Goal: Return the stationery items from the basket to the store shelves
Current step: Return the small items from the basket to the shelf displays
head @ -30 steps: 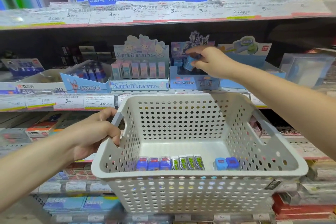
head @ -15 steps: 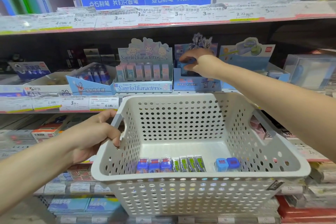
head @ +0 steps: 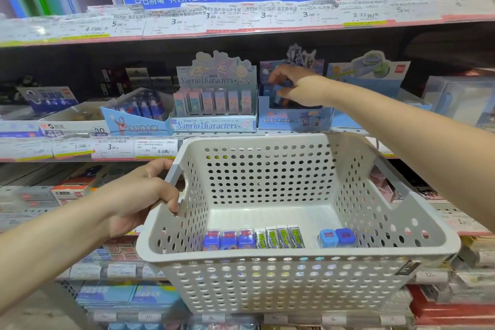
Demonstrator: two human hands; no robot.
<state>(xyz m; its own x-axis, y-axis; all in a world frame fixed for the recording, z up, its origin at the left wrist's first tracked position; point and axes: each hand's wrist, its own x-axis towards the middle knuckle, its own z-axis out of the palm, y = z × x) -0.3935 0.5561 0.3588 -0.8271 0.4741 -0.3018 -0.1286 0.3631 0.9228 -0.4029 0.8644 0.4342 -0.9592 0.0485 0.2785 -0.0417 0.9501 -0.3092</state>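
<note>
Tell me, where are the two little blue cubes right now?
In the head view, the two blue cubes sit on the basket floor, near its front right, just right of the green-labelled packs.

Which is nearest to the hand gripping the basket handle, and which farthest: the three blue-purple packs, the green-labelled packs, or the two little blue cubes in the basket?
From the left hand on the basket handle, in the head view:
1. Blue-purple packs, at the left of the row along the basket's near wall.
2. Green-labelled packs, in the middle, right beside them.
3. Blue cubes, set apart toward the right.
</note>
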